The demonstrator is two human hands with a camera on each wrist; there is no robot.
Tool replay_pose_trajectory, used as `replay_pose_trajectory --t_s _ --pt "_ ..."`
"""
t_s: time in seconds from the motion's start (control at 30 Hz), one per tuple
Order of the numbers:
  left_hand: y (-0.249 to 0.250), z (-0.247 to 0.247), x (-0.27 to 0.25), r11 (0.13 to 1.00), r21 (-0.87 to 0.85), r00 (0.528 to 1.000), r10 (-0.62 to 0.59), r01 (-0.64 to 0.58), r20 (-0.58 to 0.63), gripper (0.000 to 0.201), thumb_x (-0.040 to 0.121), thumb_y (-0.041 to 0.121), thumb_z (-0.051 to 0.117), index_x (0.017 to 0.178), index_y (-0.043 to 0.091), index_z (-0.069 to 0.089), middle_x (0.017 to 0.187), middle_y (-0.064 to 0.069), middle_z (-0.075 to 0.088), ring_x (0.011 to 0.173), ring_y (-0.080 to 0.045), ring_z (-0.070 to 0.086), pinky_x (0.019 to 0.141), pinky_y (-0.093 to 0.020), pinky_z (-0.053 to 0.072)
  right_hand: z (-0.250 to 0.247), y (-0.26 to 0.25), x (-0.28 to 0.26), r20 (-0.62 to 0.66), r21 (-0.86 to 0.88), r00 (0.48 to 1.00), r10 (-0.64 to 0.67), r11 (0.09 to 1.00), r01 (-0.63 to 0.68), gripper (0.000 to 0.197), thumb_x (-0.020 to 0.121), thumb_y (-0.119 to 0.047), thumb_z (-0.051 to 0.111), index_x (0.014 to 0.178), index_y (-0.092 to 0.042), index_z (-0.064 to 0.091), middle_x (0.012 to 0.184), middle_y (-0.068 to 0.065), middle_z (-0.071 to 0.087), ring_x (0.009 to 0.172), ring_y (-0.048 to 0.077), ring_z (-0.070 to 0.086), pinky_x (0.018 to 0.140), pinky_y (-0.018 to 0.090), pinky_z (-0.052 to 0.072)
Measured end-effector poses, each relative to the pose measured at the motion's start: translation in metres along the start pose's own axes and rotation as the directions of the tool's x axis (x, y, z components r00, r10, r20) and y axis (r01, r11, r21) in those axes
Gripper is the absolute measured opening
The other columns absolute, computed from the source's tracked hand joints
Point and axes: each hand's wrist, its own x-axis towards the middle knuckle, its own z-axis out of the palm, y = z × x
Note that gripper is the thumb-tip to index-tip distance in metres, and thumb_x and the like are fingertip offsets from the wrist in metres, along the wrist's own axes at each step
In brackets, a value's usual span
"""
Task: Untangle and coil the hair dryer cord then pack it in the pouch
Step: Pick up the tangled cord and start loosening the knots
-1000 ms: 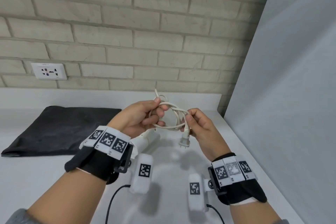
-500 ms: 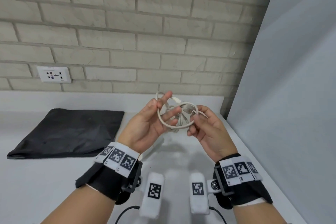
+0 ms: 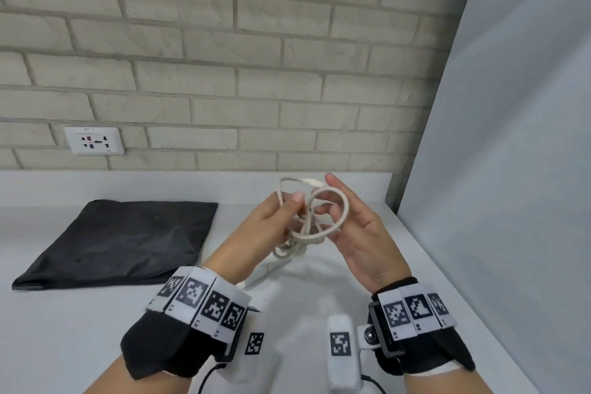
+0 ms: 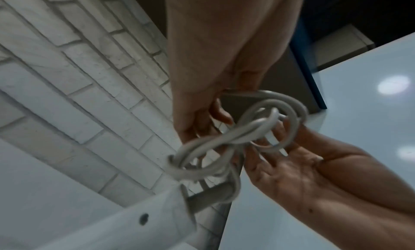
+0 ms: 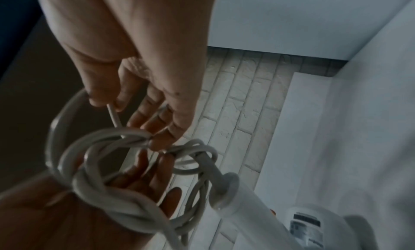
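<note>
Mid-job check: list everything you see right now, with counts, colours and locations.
cord: 1, off-white, tangled loops between both hands, above counter
plug: 1, white, top of tangle
hair dryer: 1, white, below hands
pouch: 1, black, flat on counter, left
wall socket: 1, white, brick wall, left
counter: 1, white
brick wall: 1, pale, behind
wrist bands: 2, black, marker tags
left hand: holds cord
right hand: pinches a strand

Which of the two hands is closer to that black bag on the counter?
The left hand: it is on the black pouch's side, while the right hand sits beyond the cord.
</note>
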Motion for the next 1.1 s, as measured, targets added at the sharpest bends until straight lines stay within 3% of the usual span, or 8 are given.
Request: replay_pose_trajectory --t_s 0.1,0.23,0.37,0.53,0.7,0.87,0.97,1.1 --pt "-0.002 0.002 -0.006 0.977 0.205 0.954 -0.008 -0.056 0.299 0.073 0.072 0.029 0.076 0.130 0.030 0.033 0.111 0.011 0.059 0.089 0.001 0.064 0.075 -0.015 0.050 0.004 -0.003 0.002 0.000 -0.134 1.000 -0.022 0.991 0.022 0.031 0.085 -0.020 0.058 0.115 -0.029 0.060 0.105 -0.006 0.061 0.086 0.008 0.060 0.074 0.020 0.051" --pt "-0.012 0.008 -0.006 0.937 0.345 0.948 -0.053 -0.061 0.313 0.096 0.072 0.005 0.070 0.139 0.041 0.012 0.103 -0.010 0.058 0.066 -0.015 0.061 0.056 -0.022 0.050 0.004 -0.012 0.006 -0.063 -0.253 0.998 -0.018 0.968 0.001 0.019 0.090 -0.010 0.050 0.094 -0.014 0.068 0.083 0.002 0.062 0.062 0.012 0.052 0.051 0.018 0.043" --pt "-0.013 0.002 -0.005 0.960 0.278 0.972 -0.022 -0.046 0.235 0.091 0.067 0.008 0.079 0.138 0.031 0.027 0.106 -0.001 0.055 0.051 -0.001 0.057 0.050 -0.016 0.045 -0.011 -0.026 0.008 -0.097 -0.379 0.995 -0.024 0.925 -0.015 0.027 0.086 0.008 0.048 0.082 -0.012 0.066 0.051 -0.005 0.054 0.051 0.008 0.051 0.051 0.017 0.040" --pt "-0.011 -0.002 0.000 0.979 0.201 0.997 0.031 -0.045 0.071 0.048 0.068 0.011 0.079 0.108 0.019 0.053 0.061 0.011 0.049 0.044 0.001 0.047 0.044 -0.014 0.041 -0.024 -0.035 0.006 -0.098 -0.090 0.972 0.215 0.970 -0.224 0.012 0.073 0.001 0.048 0.069 -0.008 0.055 0.032 -0.003 0.037 0.045 0.016 0.052 0.070 0.032 0.054" --pt "-0.011 0.000 -0.005 0.997 0.051 0.983 0.040 -0.050 0.181 0.010 0.083 0.006 0.062 0.078 0.011 0.055 0.047 0.013 0.055 0.037 0.002 0.041 0.039 -0.008 0.030 -0.029 -0.019 0.010 -0.287 0.234 0.865 0.412 0.906 -0.353 0.008 0.092 -0.006 0.045 0.094 -0.003 0.053 0.055 0.005 0.056 0.046 0.015 0.058 0.055 0.031 0.058" --pt "-0.016 0.001 0.001 1.000 -0.021 0.995 -0.020 0.022 0.100 0.016 0.091 0.007 0.051 0.075 0.009 0.056 0.045 0.005 0.047 0.039 -0.005 0.037 0.039 -0.010 0.033 -0.025 0.004 0.004 -0.425 -0.529 0.898 0.114 0.774 -0.348 0.031 0.088 -0.019 0.057 0.118 -0.021 0.049 0.100 0.004 0.052 0.086 0.018 0.057 0.074 0.026 0.051" --pt "-0.025 0.000 0.010 0.995 -0.095 0.999 -0.042 0.045 0.029 0.021 0.091 0.014 0.053 0.071 0.011 0.058 0.054 -0.005 0.039 0.039 -0.009 0.037 0.049 -0.021 0.042 -0.018 -0.001 -0.005 -0.228 -0.747 0.925 -0.304 0.664 0.035 0.023 0.082 -0.007 0.063 0.092 -0.028 0.059 0.086 -0.005 0.050 0.071 0.006 0.049 0.065 0.011 0.042" --pt "-0.031 0.004 0.018 0.990 -0.134 0.999 -0.041 0.038 -0.015 0.023 0.092 0.014 0.051 0.070 0.009 0.055 0.058 -0.010 0.046 0.040 -0.011 0.042 0.050 -0.024 0.043 -0.001 -0.001 -0.014 0.161 -0.691 0.986 -0.040 0.708 0.142 0.020 0.073 -0.014 0.074 0.090 -0.023 0.067 0.081 -0.007 0.052 0.070 0.004 0.055 0.060 0.019 0.044"
